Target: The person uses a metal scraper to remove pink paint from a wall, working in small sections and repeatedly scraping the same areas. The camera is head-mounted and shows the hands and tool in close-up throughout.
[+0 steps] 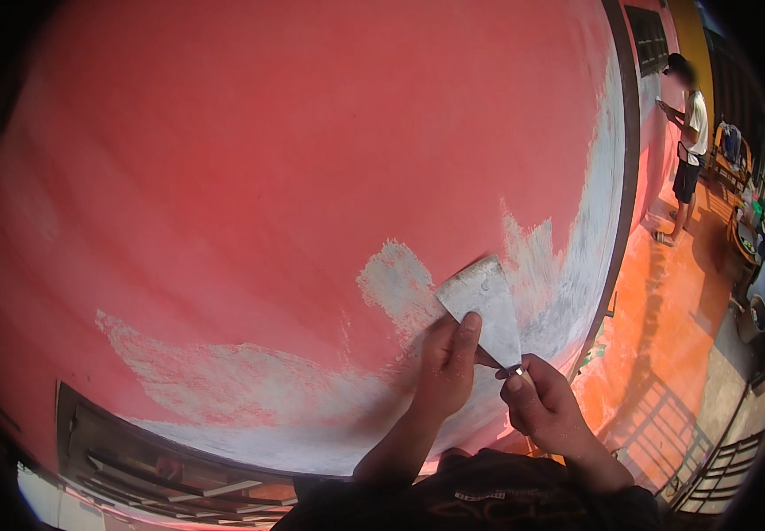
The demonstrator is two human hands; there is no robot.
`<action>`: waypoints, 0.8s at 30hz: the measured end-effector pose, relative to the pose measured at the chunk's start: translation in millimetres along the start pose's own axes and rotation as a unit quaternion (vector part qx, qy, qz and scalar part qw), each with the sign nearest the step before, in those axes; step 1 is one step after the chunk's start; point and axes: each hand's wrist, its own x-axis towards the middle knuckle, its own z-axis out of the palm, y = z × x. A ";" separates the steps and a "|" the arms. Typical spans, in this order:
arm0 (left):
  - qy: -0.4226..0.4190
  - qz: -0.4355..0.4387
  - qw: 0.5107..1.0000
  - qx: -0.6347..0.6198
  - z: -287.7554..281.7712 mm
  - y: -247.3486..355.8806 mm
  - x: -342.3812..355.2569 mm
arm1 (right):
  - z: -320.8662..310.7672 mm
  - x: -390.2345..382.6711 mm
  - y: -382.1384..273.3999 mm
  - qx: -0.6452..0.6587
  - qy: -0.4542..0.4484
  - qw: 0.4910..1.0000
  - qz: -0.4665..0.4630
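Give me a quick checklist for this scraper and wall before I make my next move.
1. Right hand closed on the scraper at its handle end: ok.
2. Left hand off the blade: not ok; its thumb lies on the blade's near face.
3. Blade's far face free of filler: cannot tell; it is turned away.
4. Pale coat unbroken: not ok; pink wall shows between its patches.
5. Other person clear of the scraper: ok; they stand well off to the right.
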 end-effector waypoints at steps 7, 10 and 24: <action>-0.020 -0.016 1.000 -0.015 -1.1 12.8 -1.7 | 2.2 -1.4 -3.9 -0.034 0.001 0.999 0.002; -0.034 -0.005 0.999 -0.002 -7.7 -0.8 -0.3 | 2.5 -2.2 -4.1 -0.024 -0.002 1.000 -0.003; -0.031 -0.024 0.998 -0.042 -7.8 0.2 -1.3 | 4.7 0.9 2.1 0.002 -0.013 1.000 0.009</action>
